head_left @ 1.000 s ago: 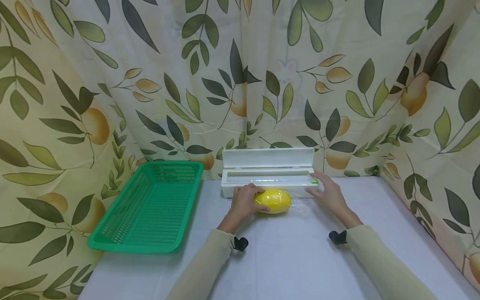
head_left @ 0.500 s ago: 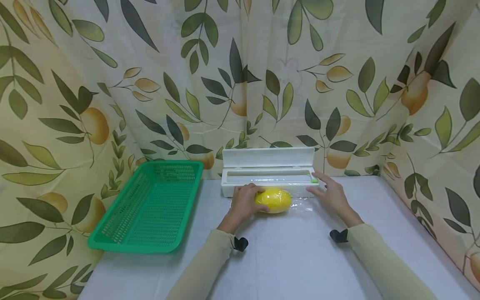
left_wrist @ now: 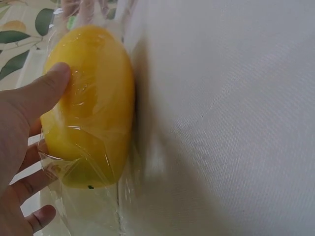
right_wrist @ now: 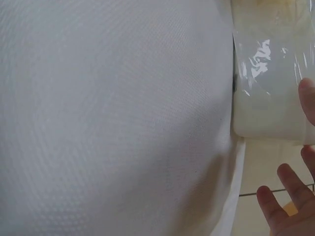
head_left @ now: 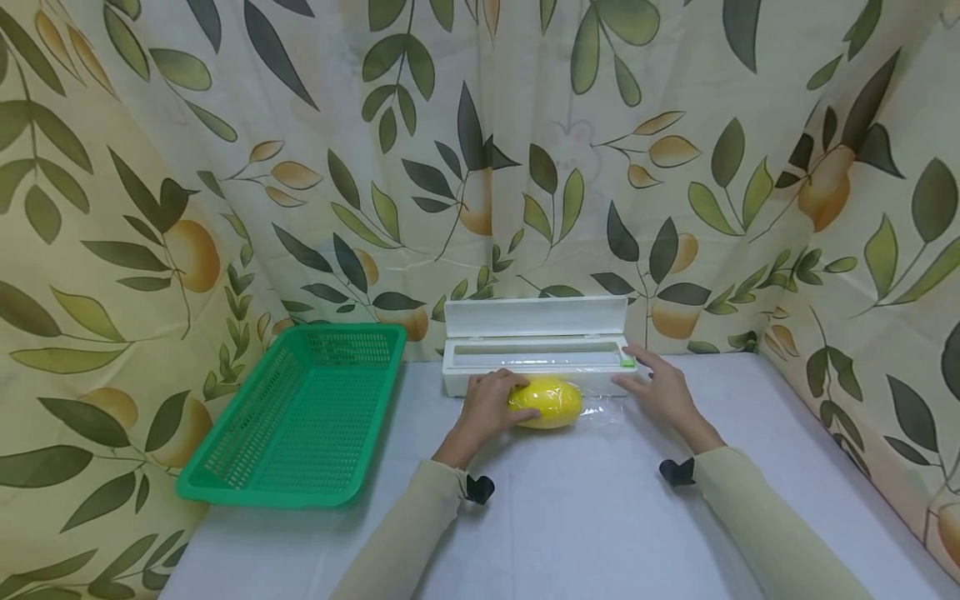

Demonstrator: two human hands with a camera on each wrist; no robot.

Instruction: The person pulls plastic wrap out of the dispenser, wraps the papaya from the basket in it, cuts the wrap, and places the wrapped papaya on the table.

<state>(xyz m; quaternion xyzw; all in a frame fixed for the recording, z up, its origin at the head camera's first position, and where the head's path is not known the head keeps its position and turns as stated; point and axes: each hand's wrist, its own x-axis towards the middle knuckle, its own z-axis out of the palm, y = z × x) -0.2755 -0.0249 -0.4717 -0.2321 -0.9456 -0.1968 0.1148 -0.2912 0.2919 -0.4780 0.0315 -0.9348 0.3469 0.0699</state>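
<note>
A yellow oblong fruit, melon-like (head_left: 551, 402), lies under clear cling film in front of a white cling film dispenser (head_left: 536, 382). My left hand (head_left: 491, 406) grips the fruit's left end. In the left wrist view, its thumb (left_wrist: 51, 88) presses on the film-covered side while the other fingers reach behind. At the dispenser's right end, my right hand (head_left: 667, 396) has its fingers spread. Its index finger is beside the green slider cutter (head_left: 627, 363); the thumb (right_wrist: 307, 98) lies at the front wall in the right wrist view. The dispenser's lid (head_left: 536, 317) stands up.
A green plastic basket (head_left: 300, 496) with slotted sides stands to the left on the white-covered table (head_left: 570, 517). Loose cling film (head_left: 606, 410) spreads right of the fruit. A leaf-patterned curtain (head_left: 525, 167) hangs behind and along both sides.
My right hand has shifted very slightly at the dispenser's end, and the loose film beside the fruit lies a little differently. The left hand keeps its grip on the fruit.
</note>
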